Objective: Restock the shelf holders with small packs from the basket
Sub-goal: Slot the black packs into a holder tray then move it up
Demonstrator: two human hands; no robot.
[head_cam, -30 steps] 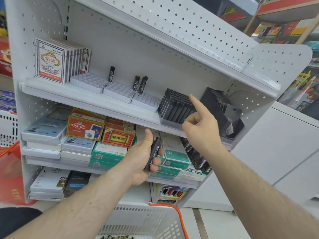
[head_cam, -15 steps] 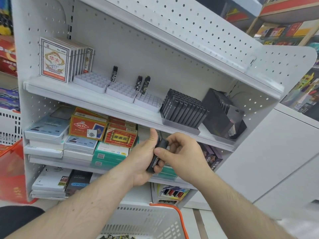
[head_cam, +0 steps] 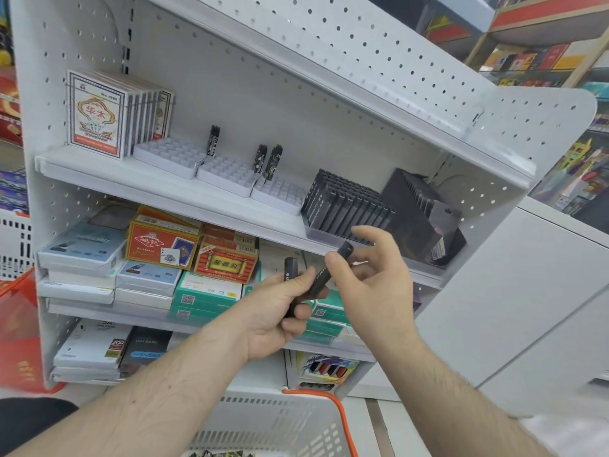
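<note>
The right hand (head_cam: 372, 288) pinches a slim black pack (head_cam: 329, 272) between thumb and curled fingers (head_cam: 334, 263), holding it tilted, its top end pointing up and to the right. Just beside it, the left hand (head_cam: 280, 311) has its fingers wrapped around a second black pack (head_cam: 290, 275), held upright. Both hands are in front of a white pegboard shelf unit (head_cam: 296, 110). On the upper shelf, just above the hands, a tray of upright black packs (head_cam: 346, 206) stands full, with a black display box (head_cam: 421, 212) to its right. To its left sit three white slotted holders (head_cam: 227, 174), carrying only a few upright packs. Boxes of playing cards (head_cam: 99, 113) stand at the far left. A white basket with an orange handle (head_cam: 273, 423) is at the bottom edge, below the arms.
</note>
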